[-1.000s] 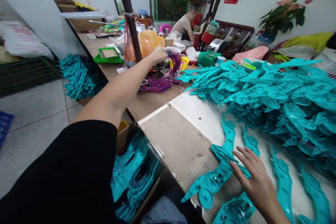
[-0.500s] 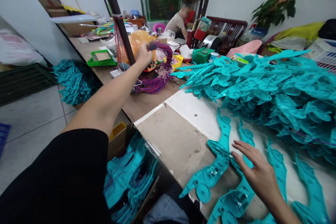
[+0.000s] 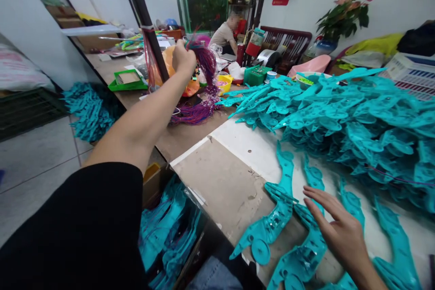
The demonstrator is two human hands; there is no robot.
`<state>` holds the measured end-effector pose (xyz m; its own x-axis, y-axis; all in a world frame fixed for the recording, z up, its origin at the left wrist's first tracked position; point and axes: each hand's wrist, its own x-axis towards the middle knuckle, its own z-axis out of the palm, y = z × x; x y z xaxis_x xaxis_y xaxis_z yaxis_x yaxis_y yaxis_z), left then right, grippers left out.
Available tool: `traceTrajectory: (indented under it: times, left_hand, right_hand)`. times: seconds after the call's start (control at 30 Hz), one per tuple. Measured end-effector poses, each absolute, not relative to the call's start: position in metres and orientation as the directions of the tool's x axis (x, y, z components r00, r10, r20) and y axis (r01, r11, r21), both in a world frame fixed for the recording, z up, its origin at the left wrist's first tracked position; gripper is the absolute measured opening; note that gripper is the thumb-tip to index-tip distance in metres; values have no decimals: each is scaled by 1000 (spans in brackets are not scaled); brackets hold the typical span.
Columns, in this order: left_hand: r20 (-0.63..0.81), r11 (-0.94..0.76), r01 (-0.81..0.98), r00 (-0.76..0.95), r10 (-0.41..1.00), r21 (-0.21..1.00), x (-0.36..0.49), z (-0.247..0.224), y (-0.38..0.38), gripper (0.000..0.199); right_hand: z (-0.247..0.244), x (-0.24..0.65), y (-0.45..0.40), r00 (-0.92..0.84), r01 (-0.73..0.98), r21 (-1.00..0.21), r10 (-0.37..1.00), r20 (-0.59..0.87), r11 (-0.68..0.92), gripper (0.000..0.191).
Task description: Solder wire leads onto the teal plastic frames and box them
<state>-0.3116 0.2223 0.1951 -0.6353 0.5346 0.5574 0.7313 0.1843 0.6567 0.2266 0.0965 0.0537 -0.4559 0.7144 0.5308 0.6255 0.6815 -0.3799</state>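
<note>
Teal parts (image 3: 170, 231) in cardboard box (image 3: 153, 189) below near edge of bench (image 3: 226, 176); your left hand (image 3: 184, 58) pinches purple cords (image 3: 208, 64), drooping to its right; your right hand (image 3: 341, 229) spread.

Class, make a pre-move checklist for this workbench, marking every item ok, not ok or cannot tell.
1. Left hand gripping purple strands: ok, fingers closed at their upper end.
2. All purple strands off the brown tabletop: not ok, many lie on it.
3. Right hand free: ok, open and holding nothing.
4. Right fingertips touching the teal parts beneath: cannot tell.
5. Teal parts spread out in front: ok, side by side.
6. Strands untangled: cannot tell.
</note>
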Motion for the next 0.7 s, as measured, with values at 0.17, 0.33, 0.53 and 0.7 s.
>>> traceTrajectory:
  times: [0.17, 0.33, 0.53, 0.7]
  left_hand:
    - [511, 245, 638, -747, 425, 730, -307, 201, 201, 8]
    - [619, 78, 684, -698, 359, 726, -308, 236, 181, 13]
    - [623, -173, 654, -555, 551, 736, -266, 259, 120, 10]
    - [463, -201, 516, -449, 765, 833, -228, 243, 51, 22]
  right_hand:
    - [68, 225, 90, -395, 628, -414, 729, 559, 658, 27]
    - [74, 223, 85, -329, 647, -536, 832, 446, 543, 31]
    - [79, 193, 93, -300, 612, -611, 863, 407, 501, 38]
    - [91, 139, 127, -413, 566, -503, 752, 513, 654, 93]
